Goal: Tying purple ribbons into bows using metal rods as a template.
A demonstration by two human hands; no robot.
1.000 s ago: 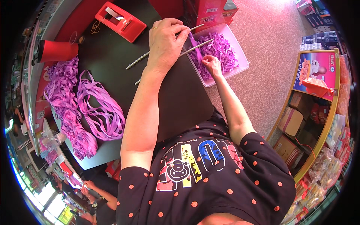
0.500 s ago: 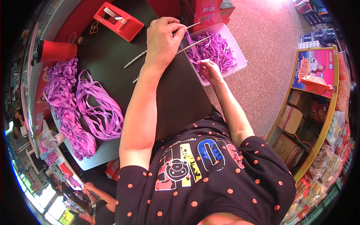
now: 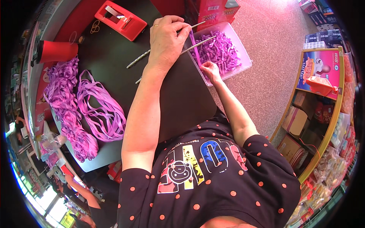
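Note:
Between my two hands a purple ribbon [image 3: 195,49] runs straight, crossing a thin metal rod [image 3: 199,44]. The fingertips of my left hand [image 3: 167,42] are pinched on its upper end. Lower down, my right hand [image 3: 211,71] holds the other end in closed fingers, over the near rim of a pale plastic bin [image 3: 245,65]. Inside the bin lies a heap of short purple ribbon pieces [image 3: 224,51]. A second rod with a twisted end [image 3: 138,59] passes under my left hand; whether the palm grips it is hidden.
On the dark table [image 3: 182,98], a long ribbon bundle [image 3: 70,110] and a looser hank [image 3: 100,110] lie at left. Beyond are a red cylinder [image 3: 59,52], rubber bands [image 3: 95,27] and a red tape dispenser [image 3: 121,21]. Another person's arm [image 3: 85,193] shows at lower left.
My right hand has shifted slightly left and its fingers have closed in. The ribbon is now straighter between my hands. The other person's arm has changed position.

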